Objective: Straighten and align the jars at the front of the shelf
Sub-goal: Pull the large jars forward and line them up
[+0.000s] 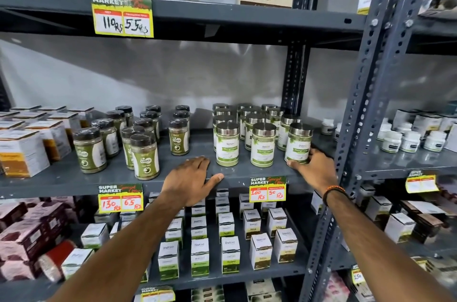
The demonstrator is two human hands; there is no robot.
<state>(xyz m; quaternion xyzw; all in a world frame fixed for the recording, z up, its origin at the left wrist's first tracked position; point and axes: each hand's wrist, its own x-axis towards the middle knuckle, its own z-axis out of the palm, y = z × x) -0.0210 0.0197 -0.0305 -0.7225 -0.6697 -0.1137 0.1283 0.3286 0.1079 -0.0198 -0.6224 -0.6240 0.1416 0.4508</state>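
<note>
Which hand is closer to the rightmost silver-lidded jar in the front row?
Right. The right hand wraps its fingers around the base of the rightmost jar; the left hand rests flat on the shelf edge, well to that jar's left.

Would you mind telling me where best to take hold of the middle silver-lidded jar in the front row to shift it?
Probably grip the middle front jar around its labelled body, coming from the front: it stands upright, the shelf edge before it is bare, and jars crowd behind. The left hand lies nearest; the right hand is on the right front jar.
</note>
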